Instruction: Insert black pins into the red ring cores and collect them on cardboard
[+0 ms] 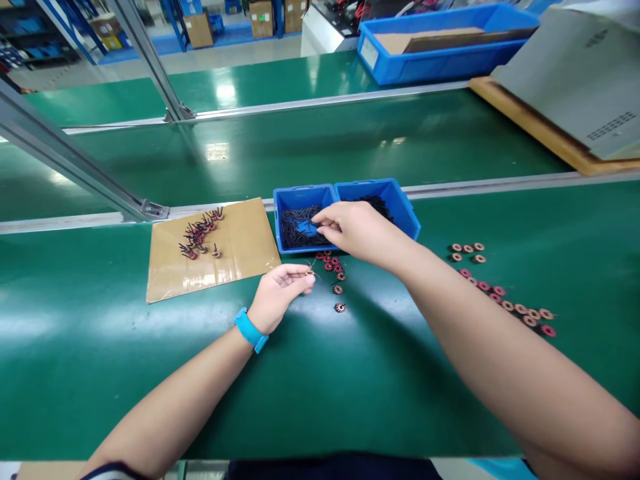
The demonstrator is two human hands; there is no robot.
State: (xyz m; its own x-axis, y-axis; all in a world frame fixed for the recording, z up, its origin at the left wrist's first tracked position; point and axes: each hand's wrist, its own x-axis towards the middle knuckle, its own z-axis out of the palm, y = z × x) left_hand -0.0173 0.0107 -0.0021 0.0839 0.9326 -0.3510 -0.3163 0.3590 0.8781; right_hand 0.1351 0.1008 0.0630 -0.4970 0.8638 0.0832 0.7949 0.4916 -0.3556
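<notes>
My left hand [285,293], with a blue band at the wrist, pinches a small toroidal coil [310,272] with thin wire ends sticking out. My right hand [350,227] is over the left blue bin [306,250], which holds short black tubes [293,230]. Its thumb and forefinger are pinched together; what lies between them is too small to make out. The right blue bin [407,217] holds more black pieces, partly hidden by my right hand. Just in front of the bins lie several loose coils [338,290], red and copper coloured.
Left of the bins, a cardboard sheet [240,247] carries several coils with black-sleeved leads [197,233]. More coils [520,309] lie at right, beside my right forearm. Behind stand a metal post [145,53], a large blue tray [450,60] and a grey panel [575,73].
</notes>
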